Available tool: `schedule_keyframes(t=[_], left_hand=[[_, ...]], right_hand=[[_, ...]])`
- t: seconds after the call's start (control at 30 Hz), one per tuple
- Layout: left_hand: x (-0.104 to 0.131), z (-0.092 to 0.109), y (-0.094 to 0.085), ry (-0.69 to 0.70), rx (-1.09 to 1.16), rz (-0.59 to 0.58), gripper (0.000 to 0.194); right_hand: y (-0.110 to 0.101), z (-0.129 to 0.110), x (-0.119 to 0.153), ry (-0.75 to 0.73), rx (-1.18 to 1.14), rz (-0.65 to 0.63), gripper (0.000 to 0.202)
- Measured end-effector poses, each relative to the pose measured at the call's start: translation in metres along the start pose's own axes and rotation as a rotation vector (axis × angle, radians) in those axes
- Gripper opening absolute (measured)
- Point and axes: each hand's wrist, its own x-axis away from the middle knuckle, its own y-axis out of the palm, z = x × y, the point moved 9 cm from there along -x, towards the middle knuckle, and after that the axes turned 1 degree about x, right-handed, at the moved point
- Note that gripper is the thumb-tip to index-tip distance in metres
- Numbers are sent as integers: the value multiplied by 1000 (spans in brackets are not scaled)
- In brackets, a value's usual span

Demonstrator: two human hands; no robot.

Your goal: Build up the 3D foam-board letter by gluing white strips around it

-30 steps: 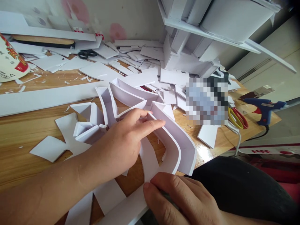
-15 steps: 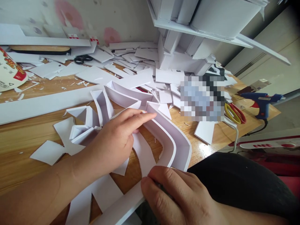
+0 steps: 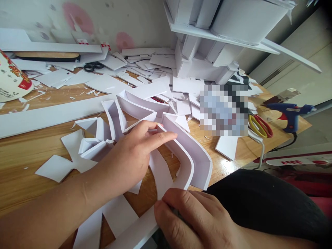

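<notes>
Left hand [image 3: 129, 157] is spread out, palm down, fingers [image 3: 160, 138] stretched long and pressing on the inner wall of the curved white foam-board channel piece [image 3: 197, 159]. Thumb is tucked under, so nothing is really gripped, it just pushes against the wall. Right hand [image 3: 192, 218] sits at the near edge of the counter [image 3: 23, 166], fingers curled tight and pinching the near end of that same curved piece where it meets a flat white foam-board strip [image 3: 132, 230] hanging over the edge.

The curved piece itself lies near the front edge, about the middle of the counter, bending from the near end up toward the back.

Just beside the left hand there are small folded white foam-board offcuts [image 3: 93, 138] and a long white foam-board plank [image 3: 46, 116] running toward the left edge. Further back is a heap of white scraps [image 3: 145, 65] and black-handled scissors [image 3: 92, 66]. Toward the right edge lie yellow-and-red-handled scissors [image 3: 260, 126] and a blue hot glue gun [image 3: 292, 116]. A white foam-board model [image 3: 223, 31] towers over the far right corner.
</notes>
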Motion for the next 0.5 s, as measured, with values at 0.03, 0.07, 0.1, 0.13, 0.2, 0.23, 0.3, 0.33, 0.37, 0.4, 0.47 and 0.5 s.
schedule_keyframes(t=[0.03, 0.07, 0.1, 0.13, 0.2, 0.23, 0.3, 0.33, 0.37, 0.4, 0.47, 0.5], left_hand=[[0, 0, 0, 1, 0, 0, 62], [0, 0, 0, 0, -1, 1, 63], [0, 0, 0, -2, -4, 1, 63], [0, 1, 0, -3, -7, 2, 62], [0, 1, 0, -6, -10, 3, 61], [0, 2, -1, -5, -12, 4, 60], [0, 3, -1, 0, -18, 7, 59], [0, 4, -1, 3, -21, 8, 59], [0, 4, -1, 6, -23, 9, 58], [0, 5, -1, 8, -24, 9, 58], [0, 5, -1, 4, -20, 10, 57], [0, 5, -1, -1, -17, 13, 57]], right_hand=[[0, 0, 0, -5, 1, 1, 31], [1, -1, -1, -9, 5, 3, 31], [1, -1, -1, -14, 9, 1, 31], [1, -1, -1, -18, 13, 3, 31], [0, -2, 0, -21, 17, 3, 32], [0, -2, 0, -19, 19, 2, 32], [0, -1, 1, -15, 28, -5, 33], [0, -1, 2, -12, 32, -9, 33], [1, -1, 2, -12, 38, -11, 33], [0, -1, 2, -4, 48, -5, 32], [-1, 0, 2, 22, 67, 9, 32], [-2, 0, 2, 36, 73, 18, 31]])
